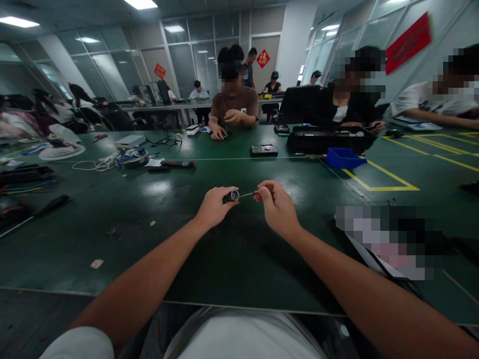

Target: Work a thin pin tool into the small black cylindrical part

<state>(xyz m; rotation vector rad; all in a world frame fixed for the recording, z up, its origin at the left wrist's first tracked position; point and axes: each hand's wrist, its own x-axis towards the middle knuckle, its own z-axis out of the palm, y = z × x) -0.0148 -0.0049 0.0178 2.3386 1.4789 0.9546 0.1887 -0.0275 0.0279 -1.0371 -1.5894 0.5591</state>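
My left hand (216,205) is closed around a small dark cylinder with a silver round end (234,195), which it holds above the green table. The cylinder's open-looking end faces right and toward me. In my right hand (277,205) is a thin screwdriver with a red handle (256,192), gripped between thumb and fingers. Its slim metal shaft points left and reaches the rim of the cylinder's end. Whether the tip touches the inside is too small to tell. Most of the cylinder's body is hidden by my left hand.
Across the green table (209,259), a hard drive (264,149), a blue bin (345,158) and a black case (329,139) lie beyond my hands. A dark pen-like tool (177,163) and coiled cables (130,157) are at left, a screwdriver (52,204) further left. A person (235,104) sits opposite.
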